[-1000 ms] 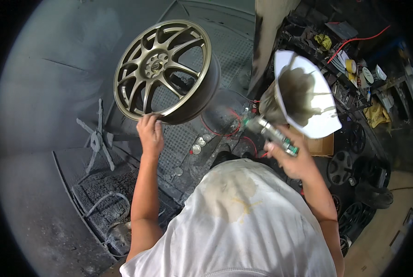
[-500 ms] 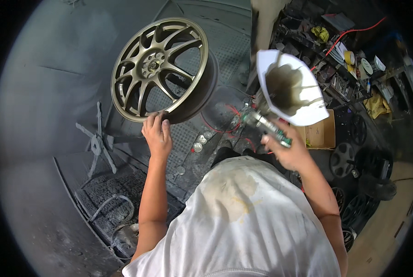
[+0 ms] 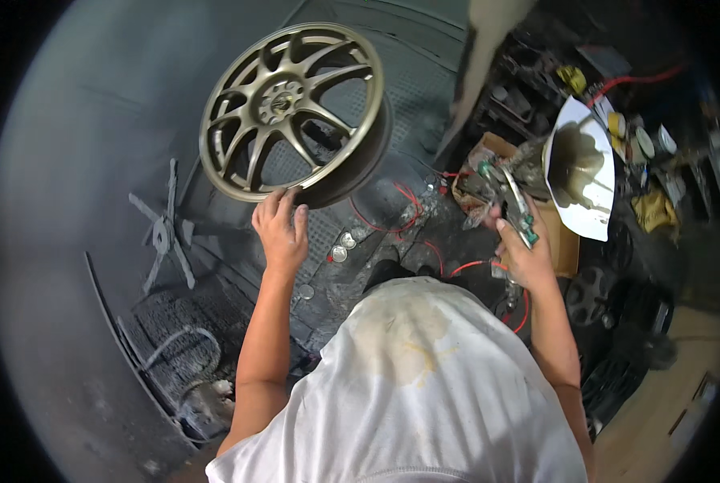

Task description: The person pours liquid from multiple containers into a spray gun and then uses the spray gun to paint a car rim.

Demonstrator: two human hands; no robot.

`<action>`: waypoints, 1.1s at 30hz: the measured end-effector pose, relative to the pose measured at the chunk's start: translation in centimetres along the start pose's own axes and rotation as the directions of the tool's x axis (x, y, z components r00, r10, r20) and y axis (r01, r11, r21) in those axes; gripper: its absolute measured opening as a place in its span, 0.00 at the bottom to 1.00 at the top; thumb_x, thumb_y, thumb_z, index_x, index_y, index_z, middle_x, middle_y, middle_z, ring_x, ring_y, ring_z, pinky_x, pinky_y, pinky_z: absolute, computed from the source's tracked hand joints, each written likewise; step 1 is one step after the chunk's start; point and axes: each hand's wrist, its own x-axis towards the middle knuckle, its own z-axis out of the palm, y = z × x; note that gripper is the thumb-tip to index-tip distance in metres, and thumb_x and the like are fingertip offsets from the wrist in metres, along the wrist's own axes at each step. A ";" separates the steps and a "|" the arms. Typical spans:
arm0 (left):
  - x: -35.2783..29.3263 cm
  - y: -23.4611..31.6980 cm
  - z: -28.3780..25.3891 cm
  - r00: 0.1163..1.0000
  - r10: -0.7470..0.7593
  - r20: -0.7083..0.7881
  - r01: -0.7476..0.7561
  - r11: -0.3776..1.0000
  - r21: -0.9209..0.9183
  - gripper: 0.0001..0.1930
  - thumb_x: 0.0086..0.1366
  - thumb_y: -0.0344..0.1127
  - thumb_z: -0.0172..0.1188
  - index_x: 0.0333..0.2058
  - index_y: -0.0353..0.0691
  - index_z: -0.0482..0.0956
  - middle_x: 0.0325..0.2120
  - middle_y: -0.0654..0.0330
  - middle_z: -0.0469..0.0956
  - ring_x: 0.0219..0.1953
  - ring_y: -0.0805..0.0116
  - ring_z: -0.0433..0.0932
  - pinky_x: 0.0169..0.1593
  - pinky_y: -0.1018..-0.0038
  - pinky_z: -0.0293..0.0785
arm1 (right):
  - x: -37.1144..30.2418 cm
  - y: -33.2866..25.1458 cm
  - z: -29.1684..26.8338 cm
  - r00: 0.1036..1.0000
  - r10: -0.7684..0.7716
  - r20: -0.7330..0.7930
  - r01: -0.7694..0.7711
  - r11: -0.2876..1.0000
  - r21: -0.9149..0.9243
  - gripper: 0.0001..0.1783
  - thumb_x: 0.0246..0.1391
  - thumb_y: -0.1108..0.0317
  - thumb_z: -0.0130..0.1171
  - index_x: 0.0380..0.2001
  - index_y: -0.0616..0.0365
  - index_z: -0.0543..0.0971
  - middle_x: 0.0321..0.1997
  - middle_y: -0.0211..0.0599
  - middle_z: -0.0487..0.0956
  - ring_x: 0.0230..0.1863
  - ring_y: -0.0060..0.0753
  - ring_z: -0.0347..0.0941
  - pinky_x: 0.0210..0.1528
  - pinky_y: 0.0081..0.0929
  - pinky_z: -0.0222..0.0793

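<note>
A bronze multi-spoke car wheel (image 3: pixel 318 80) sits tilted at the upper left, its face toward me. At the lower edge of its rim is my left hand (image 3: pixel 282 233), fingertips touching the rim, thumb held apart. Off to the right, my right hand (image 3: pixel 530 256) is wrapped round a spray gun (image 3: pixel 514 201), silver with green parts. Around the gun's cup is a white paper collar (image 3: pixel 604 181), its inside smeared with brown paint. The gun points away from the wheel. What supports the wheel is hidden behind it.
A dusty star-shaped stand (image 3: pixel 163 233) is at the left. Red hose (image 3: pixel 523 318) trails over the floor. Small round lids (image 3: pixel 340 253) lie near my feet. A cardboard box (image 3: pixel 563 241) and a cluttered shelf (image 3: pixel 529 105) stand at the right, with dark wheel covers (image 3: pixel 589 294) below.
My right hand has swung the spray gun right, away from the wheel, and the collar has turned more edge-on. My left hand stays at the rim. The whole view has shifted slightly.
</note>
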 end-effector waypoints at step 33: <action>-80.9 24.0 -0.4 -0.594 -0.784 -0.180 0.782 -0.509 -0.360 0.17 0.58 0.47 0.67 0.36 0.38 0.86 0.33 0.48 0.85 0.38 0.47 0.84 0.44 0.57 0.78 | -16.5 12.5 20.1 0.173 0.408 0.897 0.423 0.791 -0.442 0.24 0.60 0.76 0.60 0.59 0.64 0.74 0.50 0.36 0.82 0.45 0.28 0.76 0.49 0.26 0.71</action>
